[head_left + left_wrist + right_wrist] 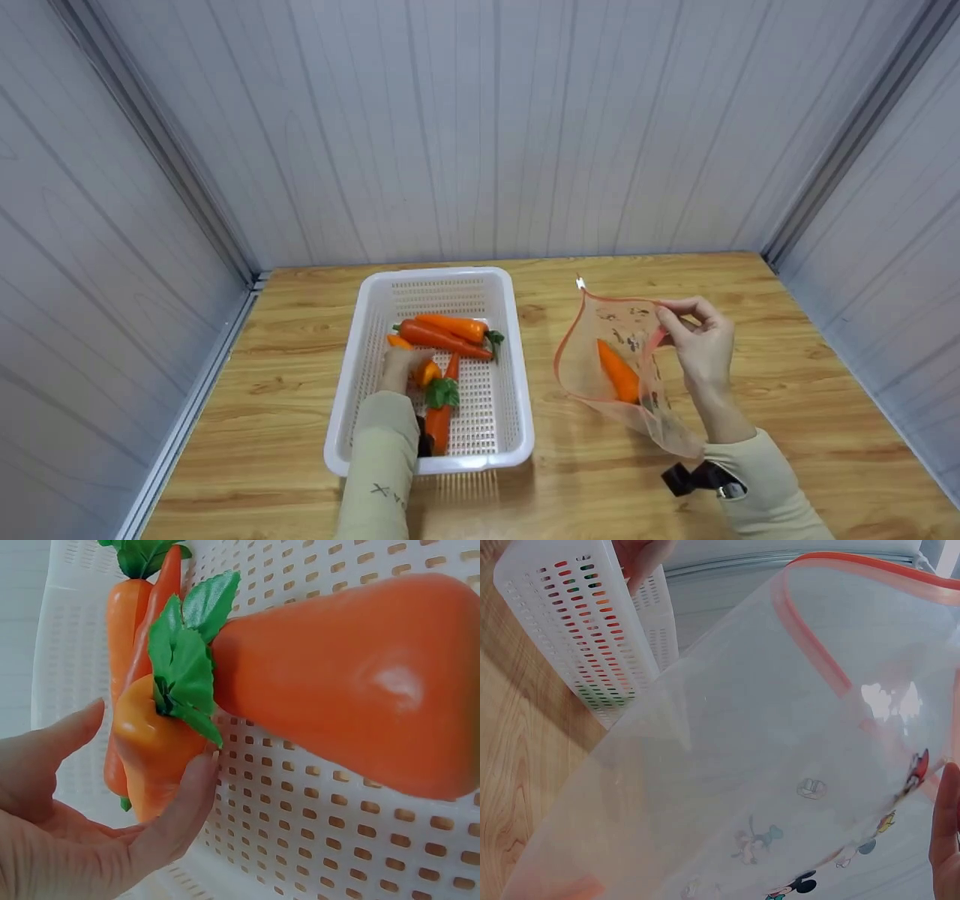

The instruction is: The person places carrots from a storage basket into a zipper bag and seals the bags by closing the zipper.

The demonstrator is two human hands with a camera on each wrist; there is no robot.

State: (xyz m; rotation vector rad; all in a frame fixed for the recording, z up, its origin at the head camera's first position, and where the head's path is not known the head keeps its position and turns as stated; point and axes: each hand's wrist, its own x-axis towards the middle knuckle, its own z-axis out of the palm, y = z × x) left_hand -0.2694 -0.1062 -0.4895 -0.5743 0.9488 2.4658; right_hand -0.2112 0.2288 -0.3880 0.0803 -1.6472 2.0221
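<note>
Left hand (395,369) curls round a small orange carrot (154,746) down in the white basket (352,420) while the right hand (701,341) pinches the zip bag (592,360) open, one carrot (619,371) already inside, so likely next: lift it across into that mouth.

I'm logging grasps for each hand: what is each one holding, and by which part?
Left hand grips a small orange plastic carrot round its body; right hand pinches the clear orange-rimmed zip bag at its opening rim.
</note>
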